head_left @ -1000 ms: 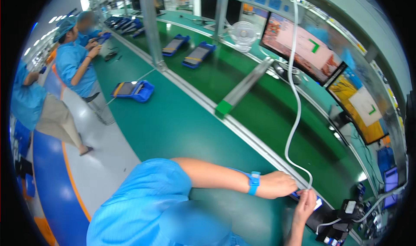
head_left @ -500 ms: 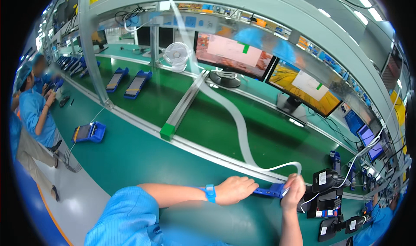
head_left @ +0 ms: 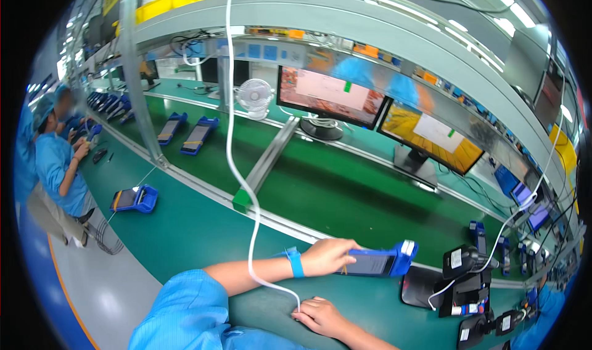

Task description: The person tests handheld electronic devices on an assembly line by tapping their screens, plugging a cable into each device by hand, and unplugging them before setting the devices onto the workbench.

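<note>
My left hand [head_left: 327, 257] is closed on the near-left end of a blue handheld terminal [head_left: 375, 263] with a dark grey screen, held over the green bench. A yellow band crosses the terminal beside my fingers. Its blue, thicker end with a white patch points right. Nearer to me, my right hand [head_left: 322, 317] pinches the end of a white cable [head_left: 254, 233], which hangs from above and passes in front of my left forearm. The cable's plug is hidden in my fingers. A light blue strap [head_left: 296, 263] circles my left wrist.
Right of the terminal stand black scanners [head_left: 457, 260] on holders. Another terminal [head_left: 135, 199] lies at the bench's left, and two more sit on the green belt [head_left: 345, 189]. Behind are two monitors [head_left: 333, 94] and a white fan [head_left: 254, 97]. Co-workers [head_left: 58, 159] stand at far left.
My right hand has moved left and toward me, away from the terminal, bringing the cable end with it. The terminal has turned so its screen shows.
</note>
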Available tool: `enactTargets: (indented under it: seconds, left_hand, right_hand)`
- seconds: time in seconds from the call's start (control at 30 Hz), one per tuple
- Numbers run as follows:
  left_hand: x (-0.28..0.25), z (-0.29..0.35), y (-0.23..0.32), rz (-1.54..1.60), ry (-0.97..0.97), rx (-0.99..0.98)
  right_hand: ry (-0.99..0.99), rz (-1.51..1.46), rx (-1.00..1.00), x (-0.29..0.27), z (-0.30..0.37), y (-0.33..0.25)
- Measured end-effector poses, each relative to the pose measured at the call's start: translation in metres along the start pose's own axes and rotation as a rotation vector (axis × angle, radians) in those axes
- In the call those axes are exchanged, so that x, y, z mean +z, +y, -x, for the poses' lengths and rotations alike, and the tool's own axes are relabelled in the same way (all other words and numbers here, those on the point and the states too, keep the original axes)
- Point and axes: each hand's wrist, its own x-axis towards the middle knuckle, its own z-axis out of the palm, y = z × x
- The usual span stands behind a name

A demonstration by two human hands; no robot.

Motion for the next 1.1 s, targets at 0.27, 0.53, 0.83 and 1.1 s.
enactTargets:
  seconds: [0.27,0.53,0.83,1.1]
  left_hand:
    - [-0.144,-0.019,-0.117,0.727,0.583,-0.161]
    - [-0.263,0.029,-0.262,0.658,1.037,-0.549]
    - [-0.254,0.054,-0.309,-0.522,1.265,-0.561]
    - [-0.214,0.058,-0.082,0.22,1.048,0.282]
  right_hand:
    - [0.05,-0.079,0.146,-0.007,0.001,-0.005]
    - [0.107,-0.338,0.382,-0.009,0.001,-0.003]
    - [0.143,-0.362,0.404,-0.009,-0.004,-0.001]
    - [0.5,-0.543,0.423,-0.01,0.009,0.01]
